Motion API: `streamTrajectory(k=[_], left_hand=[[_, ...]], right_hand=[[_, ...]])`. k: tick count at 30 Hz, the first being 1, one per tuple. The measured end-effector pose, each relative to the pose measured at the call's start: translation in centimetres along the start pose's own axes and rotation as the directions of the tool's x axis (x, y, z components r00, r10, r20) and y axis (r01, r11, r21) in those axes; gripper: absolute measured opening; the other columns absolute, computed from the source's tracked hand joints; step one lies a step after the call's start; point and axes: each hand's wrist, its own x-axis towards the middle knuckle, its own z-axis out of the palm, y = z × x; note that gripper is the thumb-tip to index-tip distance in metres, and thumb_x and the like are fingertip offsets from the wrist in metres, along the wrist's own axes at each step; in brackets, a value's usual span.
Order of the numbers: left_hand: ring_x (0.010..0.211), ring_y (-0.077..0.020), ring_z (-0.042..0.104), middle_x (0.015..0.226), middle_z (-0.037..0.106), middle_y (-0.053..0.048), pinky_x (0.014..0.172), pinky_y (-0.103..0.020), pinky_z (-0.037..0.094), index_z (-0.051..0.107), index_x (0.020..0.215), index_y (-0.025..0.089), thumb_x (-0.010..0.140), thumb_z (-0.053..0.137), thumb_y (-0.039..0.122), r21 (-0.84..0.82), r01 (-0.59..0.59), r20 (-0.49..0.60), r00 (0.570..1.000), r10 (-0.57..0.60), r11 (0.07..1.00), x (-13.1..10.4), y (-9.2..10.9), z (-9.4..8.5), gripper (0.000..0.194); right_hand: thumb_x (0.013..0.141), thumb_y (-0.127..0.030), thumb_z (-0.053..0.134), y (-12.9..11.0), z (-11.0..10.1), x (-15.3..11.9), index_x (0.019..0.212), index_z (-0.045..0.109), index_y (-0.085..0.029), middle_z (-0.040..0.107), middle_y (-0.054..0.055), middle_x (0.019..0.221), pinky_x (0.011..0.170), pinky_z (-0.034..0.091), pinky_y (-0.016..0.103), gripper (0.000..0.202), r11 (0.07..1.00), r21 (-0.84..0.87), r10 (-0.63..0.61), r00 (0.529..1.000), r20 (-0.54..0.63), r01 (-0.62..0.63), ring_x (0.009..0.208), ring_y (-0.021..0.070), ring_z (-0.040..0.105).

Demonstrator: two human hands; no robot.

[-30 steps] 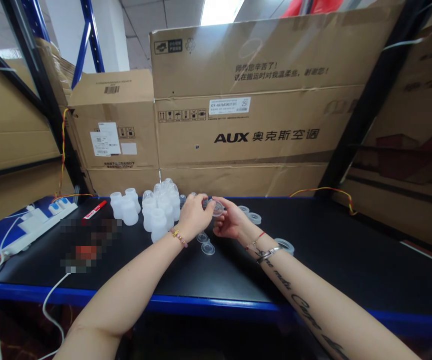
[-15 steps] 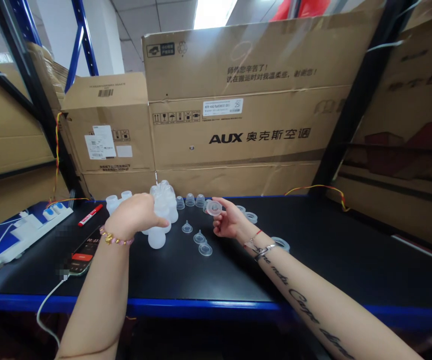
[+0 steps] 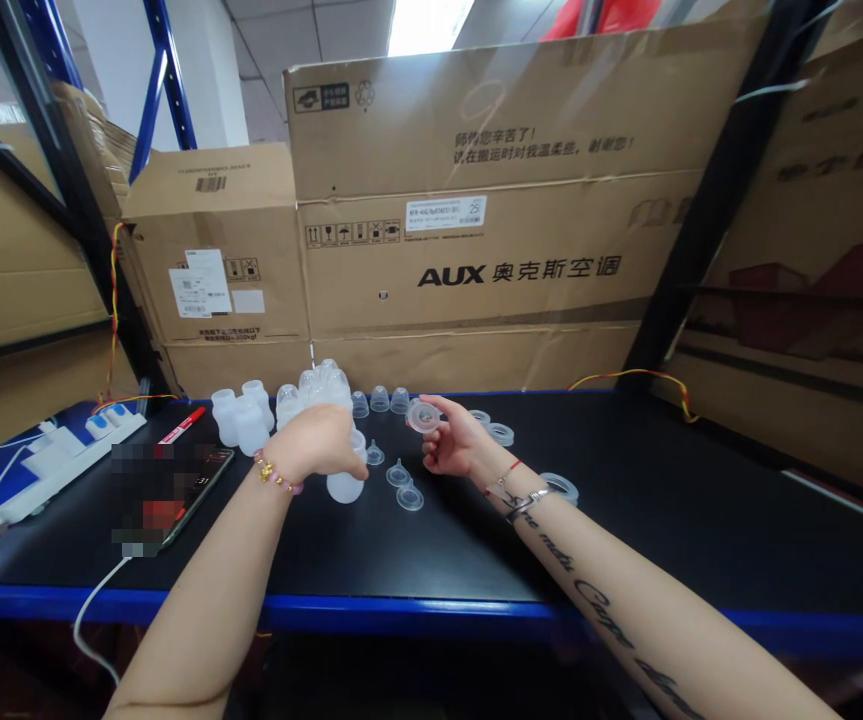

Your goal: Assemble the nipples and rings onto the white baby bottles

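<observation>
The left hand (image 3: 317, 442) is closed around the upper part of a translucent white bottle (image 3: 346, 487), thumb on its right side and the other fingers mostly hidden behind; the bottle is above or on the black worktop (image 3: 648, 520), and I cannot tell whether its base touches. To its right, the right hand (image 3: 455, 437) pinches a clear ring (image 3: 423, 417) between thumb and fingertips, its round face turned near, with a paler disc inside it. Between the two hands, three clear nipples (image 3: 399, 474) stand in a slanting line on the worktop, the nearest two touching or almost so. Farther off, three clear domed caps (image 3: 379, 400) stand in a row, just right of a tight cluster of capped bottles (image 3: 324, 383) that the left hand partly covers. Left of that hand, a few bottles with uncovered tops (image 3: 251, 425) stand close together. Two loose rings (image 3: 501, 435) lie beyond the right wrist, and more rings (image 3: 560, 488) lie just right of it, partly hidden. At the left lie a red and white marker (image 3: 182, 427), a phone (image 3: 202, 490) with its cable attached, and a white power strip (image 3: 75, 470). Cardboard (image 3: 476, 320) walls the far side.
</observation>
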Motion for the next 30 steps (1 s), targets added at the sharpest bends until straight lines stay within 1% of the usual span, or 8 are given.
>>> streamTrajectory(k=[3, 4, 7, 11, 15, 22, 27, 30], left_hand=[[0.07, -0.025, 0.065, 0.064, 0.063, -0.005, 0.065, -0.03, 0.046, 0.052, 0.055, 0.02, 0.053, 0.077, 0.028, 0.127, -0.144, 0.21, 0.971, 0.115, 0.981, 0.3, 0.7, 1.0, 0.026], [0.068, -0.0236, 0.064, 0.065, 0.064, -0.005, 0.062, -0.029, 0.045, 0.053, 0.057, 0.02, 0.056, 0.074, 0.028, 0.13, -0.165, 0.214, 0.968, 0.135, 0.978, 0.5, 1.0, 1.4, 0.022], [0.071, -0.0227, 0.063, 0.074, 0.066, -0.006, 0.058, -0.027, 0.041, 0.058, 0.071, 0.019, 0.058, 0.07, 0.027, 0.085, -0.167, 0.168, 0.974, 0.151, 0.982, 1.0, 1.3, 2.5, 0.019], [0.076, -0.022, 0.063, 0.087, 0.067, -0.007, 0.057, -0.026, 0.041, 0.055, 0.101, 0.016, 0.056, 0.072, 0.024, -0.043, -0.11, 0.071, 0.991, 0.113, 0.993, 1.7, 1.3, 3.7, 0.049], [0.079, -0.02, 0.062, 0.091, 0.067, -0.005, 0.061, -0.026, 0.042, 0.055, 0.094, 0.017, 0.053, 0.073, 0.025, -0.163, -0.122, 0.03, 0.991, 0.128, 0.979, 2.2, 1.3, 4.1, 0.045], [0.072, -0.0178, 0.059, 0.082, 0.067, -0.002, 0.059, -0.025, 0.041, 0.061, 0.085, 0.018, 0.057, 0.072, 0.029, -0.207, -0.187, 0.027, 0.98, 0.196, 0.96, 2.4, 1.4, 5.2, 0.033], [0.082, -0.0215, 0.063, 0.092, 0.071, -0.004, 0.065, -0.027, 0.044, 0.069, 0.096, 0.02, 0.067, 0.063, 0.031, -0.164, -0.267, 0.032, 0.961, 0.275, 0.95, 2.2, 1.6, 5.7, 0.032], [0.084, -0.0233, 0.064, 0.093, 0.072, -0.005, 0.07, -0.029, 0.046, 0.07, 0.096, 0.02, 0.072, 0.06, 0.035, -0.122, -0.295, 0.053, 0.952, 0.303, 0.948, 2.1, 1.9, 5.7, 0.03]], right_hand=[[0.084, -0.05, 0.054, 0.0, 0.1, -0.1, 0.062, 0.045, -0.02, 0.03, -0.007, 0.039, 0.047, 0.028, 0.024, 0.038, 1.0, -0.009, -0.004, 1.0, -0.011, 0.004, 0.041, 0.0095, 0.033], [0.084, -0.05, 0.054, 0.0, 0.1, -0.1, 0.062, 0.044, -0.02, 0.031, -0.007, 0.039, 0.047, 0.028, 0.024, 0.038, 1.0, -0.009, -0.004, 1.0, -0.014, 0.004, 0.041, 0.0094, 0.033], [0.083, -0.05, 0.054, -0.1, 0.1, -0.2, 0.061, 0.042, -0.021, 0.03, -0.007, 0.039, 0.047, 0.029, 0.024, 0.039, 1.0, -0.001, -0.006, 1.0, -0.011, 0.006, 0.041, 0.0094, 0.033], [0.082, -0.049, 0.056, -0.1, 0.1, -0.2, 0.06, 0.043, -0.02, 0.031, -0.007, 0.04, 0.047, 0.028, 0.025, 0.038, 1.0, 0.012, -0.011, 1.0, 0.011, 0.011, 0.041, 0.0095, 0.033], [0.081, -0.048, 0.058, 0.1, 0.2, 0.0, 0.057, 0.041, -0.02, 0.032, -0.006, 0.04, 0.046, 0.028, 0.025, 0.041, 1.0, 0.02, -0.015, 1.0, -0.002, 0.015, 0.041, 0.0093, 0.033], [0.082, -0.043, 0.061, 0.2, 0.7, 0.0, 0.053, 0.037, -0.021, 0.032, -0.006, 0.038, 0.044, 0.03, 0.024, 0.044, 0.995, 0.065, -0.069, 0.998, -0.008, 0.07, 0.039, 0.0081, 0.031], [0.083, -0.042, 0.061, 0.4, 0.9, 0.1, 0.052, 0.036, -0.021, 0.031, -0.007, 0.038, 0.042, 0.031, 0.023, 0.044, 0.982, 0.103, -0.157, 0.987, -0.018, 0.158, 0.038, 0.0079, 0.03], [0.082, -0.04, 0.063, 0.5, 1.0, 0.4, 0.055, 0.042, -0.021, 0.035, -0.007, 0.04, 0.043, 0.033, 0.022, 0.04, 0.975, 0.104, -0.196, 0.98, -0.036, 0.198, 0.039, 0.0079, 0.036]])
